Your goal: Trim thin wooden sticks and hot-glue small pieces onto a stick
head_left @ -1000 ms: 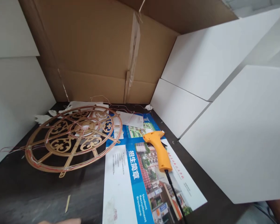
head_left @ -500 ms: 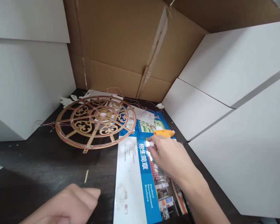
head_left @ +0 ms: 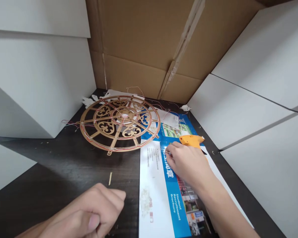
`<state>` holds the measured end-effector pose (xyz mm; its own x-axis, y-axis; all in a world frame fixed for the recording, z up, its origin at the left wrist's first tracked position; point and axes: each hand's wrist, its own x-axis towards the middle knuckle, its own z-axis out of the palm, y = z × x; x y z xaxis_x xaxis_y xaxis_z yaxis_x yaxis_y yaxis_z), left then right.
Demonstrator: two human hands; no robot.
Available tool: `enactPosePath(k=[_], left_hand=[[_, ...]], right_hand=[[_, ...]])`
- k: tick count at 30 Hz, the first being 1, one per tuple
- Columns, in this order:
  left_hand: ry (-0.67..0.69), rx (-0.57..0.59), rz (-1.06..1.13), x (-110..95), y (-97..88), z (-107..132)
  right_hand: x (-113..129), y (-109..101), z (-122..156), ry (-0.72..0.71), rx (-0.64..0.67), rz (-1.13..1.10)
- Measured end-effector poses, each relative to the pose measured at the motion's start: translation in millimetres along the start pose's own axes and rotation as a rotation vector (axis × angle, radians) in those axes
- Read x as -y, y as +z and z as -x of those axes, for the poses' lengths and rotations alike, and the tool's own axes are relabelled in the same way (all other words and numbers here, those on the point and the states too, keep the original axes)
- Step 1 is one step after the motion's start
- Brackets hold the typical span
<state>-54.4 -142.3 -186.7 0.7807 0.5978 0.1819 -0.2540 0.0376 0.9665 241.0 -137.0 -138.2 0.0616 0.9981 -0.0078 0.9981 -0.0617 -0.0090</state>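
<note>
My right hand [head_left: 186, 162] is above the blue and white brochure [head_left: 151, 195], its fingers drawn together in a pinch. Something small and whitish shows at the fingertips, too little to name. Just beyond that hand lies an orange glue gun [head_left: 191, 140], its handle partly hidden behind the hand. My left hand [head_left: 96, 208] is closed in a loose fist at the lower front, with nothing visible in it. Ahead of both hands lies a round wooden lattice frame [head_left: 114, 142] with thin red and white wires along its ribs; its right side overlaps the brochure.
A small wooden stick [head_left: 110, 178] lies on the dark table [head_left: 72, 172]. White crumpled scraps [head_left: 185, 107] and loose wires lie at the back. A cardboard wall [head_left: 136, 62] closes off the rear, with white panels [head_left: 253, 109] at the right and a white box [head_left: 42, 82] at left.
The view has turned left, so everything sits further right in it. My right hand has moved slightly left over the brochure's lettering, uncovering more of the glue gun. My left thumb shows more.
</note>
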Motion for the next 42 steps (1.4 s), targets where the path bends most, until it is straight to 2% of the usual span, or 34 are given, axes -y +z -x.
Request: enactPosePath(k=[2, 4, 8, 12, 17, 21, 27, 32, 42], left_hand=[[-0.017, 0.050, 0.035, -8.9, -1.8, -9.9], [0.008, 0.049, 0.093, -16.1, -1.7, -18.1], [0.110, -0.048, 0.319, -25.6, -0.7, -26.2], [0.158, -0.049, 0.369, -29.4, -7.5, -26.3], [0.181, -0.068, 0.302, -25.5, -14.6, -25.8], [0.116, -0.070, 0.289, -20.3, -12.7, -28.4], [0.071, -0.097, 0.260, -19.0, -12.3, -29.6], [0.058, -0.076, 0.203, -20.2, -13.4, -29.3], [0.054, -0.075, 0.173, -20.5, -14.1, -30.9]], right_hand=[[7.2, -0.5, 5.2, -0.025, -0.029, -0.055], [21.2, -1.4, 13.1, -0.087, -0.023, -0.141], [57.0, -2.4, 27.8, -0.295, 0.132, -0.327], [74.8, 2.8, 30.5, -0.380, 0.251, -0.405], [70.6, 19.2, 28.7, -0.443, 0.249, -0.439], [66.1, 25.8, 29.6, -0.474, 0.202, -0.447], [67.7, 23.6, 30.5, -0.509, 0.153, -0.434], [69.4, 21.9, 30.6, -0.576, 0.074, -0.349], [71.5, 20.9, 28.5, -0.602, 0.080, -0.295]])
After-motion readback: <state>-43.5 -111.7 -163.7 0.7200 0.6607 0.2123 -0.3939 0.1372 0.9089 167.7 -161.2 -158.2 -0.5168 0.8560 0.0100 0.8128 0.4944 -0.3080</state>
